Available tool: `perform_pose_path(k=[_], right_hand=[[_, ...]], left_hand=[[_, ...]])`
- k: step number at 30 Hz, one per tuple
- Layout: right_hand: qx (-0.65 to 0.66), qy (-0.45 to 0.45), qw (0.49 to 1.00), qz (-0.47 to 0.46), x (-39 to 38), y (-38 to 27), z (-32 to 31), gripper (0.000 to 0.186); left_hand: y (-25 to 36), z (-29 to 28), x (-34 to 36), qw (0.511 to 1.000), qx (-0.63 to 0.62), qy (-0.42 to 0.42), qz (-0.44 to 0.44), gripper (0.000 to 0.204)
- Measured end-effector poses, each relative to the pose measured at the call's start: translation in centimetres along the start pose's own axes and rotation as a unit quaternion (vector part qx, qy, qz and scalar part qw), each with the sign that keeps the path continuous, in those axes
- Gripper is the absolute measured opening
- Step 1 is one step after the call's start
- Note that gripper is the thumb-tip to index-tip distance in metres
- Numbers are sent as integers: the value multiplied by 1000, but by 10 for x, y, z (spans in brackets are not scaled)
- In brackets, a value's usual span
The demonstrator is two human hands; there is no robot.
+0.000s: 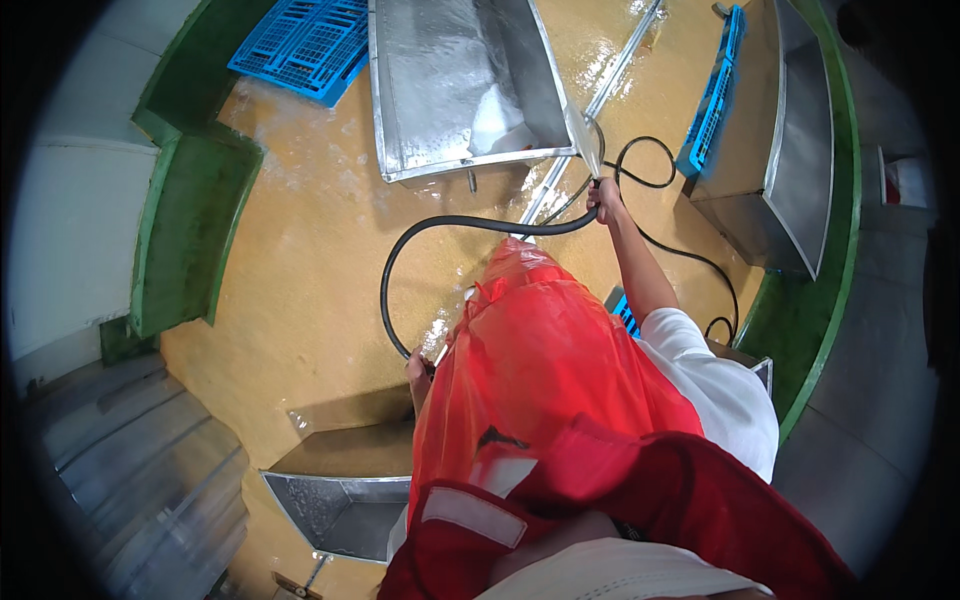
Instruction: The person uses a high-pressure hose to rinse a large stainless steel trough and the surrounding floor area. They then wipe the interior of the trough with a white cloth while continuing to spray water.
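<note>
A: How is the black hose (440, 225) held?

B: The right hand (604, 196) is closed around the hose end, where a pale nozzle (583, 135) is fitted. The nozzle is directed at the near corner of the large steel tub (440, 90). The left hand (419, 372) is seen low beside the red apron (540, 370), at the lower bend of the hose loop. It appears closed on the hose, but the fingers are partly hidden.

A: Where is the rest of the hose routed?

B: It is looped across the wet yellow floor (310, 270) and trails off to the right, toward a second steel tub (790, 150).

A: How far is the washing judged to have advanced?

B: The floor is wet and glossy around the large tub, and its inner wall shows a wet sheen. Rinsing there is judged under way. A smaller steel bin (340, 510) near the feet and the blue pallet (305, 45) are not being sprayed; whether they were rinsed cannot be told.
</note>
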State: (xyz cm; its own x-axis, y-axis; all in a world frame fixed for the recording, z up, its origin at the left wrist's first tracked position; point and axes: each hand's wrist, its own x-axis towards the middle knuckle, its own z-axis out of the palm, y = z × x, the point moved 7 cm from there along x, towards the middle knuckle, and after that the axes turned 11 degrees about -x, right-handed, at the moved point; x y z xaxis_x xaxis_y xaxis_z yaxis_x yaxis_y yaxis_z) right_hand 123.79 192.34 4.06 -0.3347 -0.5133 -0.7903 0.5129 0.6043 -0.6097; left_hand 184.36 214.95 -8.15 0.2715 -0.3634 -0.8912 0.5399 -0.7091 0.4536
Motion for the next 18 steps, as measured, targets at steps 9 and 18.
perform_pose_path(k=[9,18], right_hand=[[-10,0,994,107,-6,98,-38,26],[-46,0,999,-18,-25,28,5,29]], left_hand=[[3,-11,-20,1000,19,-7,9,32],[-32,-56,9,998,-54,-27,4,34]])
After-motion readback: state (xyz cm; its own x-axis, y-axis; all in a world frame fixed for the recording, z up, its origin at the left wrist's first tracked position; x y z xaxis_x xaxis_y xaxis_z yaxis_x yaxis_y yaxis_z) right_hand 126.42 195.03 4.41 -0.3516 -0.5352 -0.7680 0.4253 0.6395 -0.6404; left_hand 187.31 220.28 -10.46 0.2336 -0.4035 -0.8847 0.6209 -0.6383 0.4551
